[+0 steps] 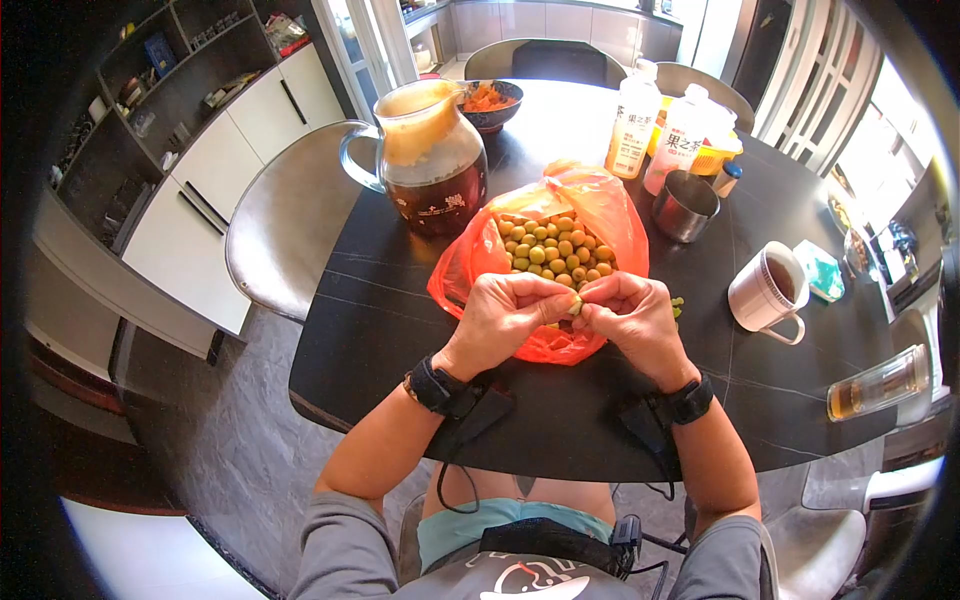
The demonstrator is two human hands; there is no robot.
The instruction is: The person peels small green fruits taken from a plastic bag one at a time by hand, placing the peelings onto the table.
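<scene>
Near the table's [370, 350] left edge, a glass pitcher [435, 185]. Over the near side of the red bag [565, 345] at mid-table, pinching a small fruit [575, 304] in the grip of the left hand [512, 318] and likewise of the right hand [635, 315]. Toward the right edge, a white mug [765, 290].

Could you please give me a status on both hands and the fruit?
Left hand, right hand: fingertips together on small pale piece. Fruit in open red bag. Path looks clear.
</scene>
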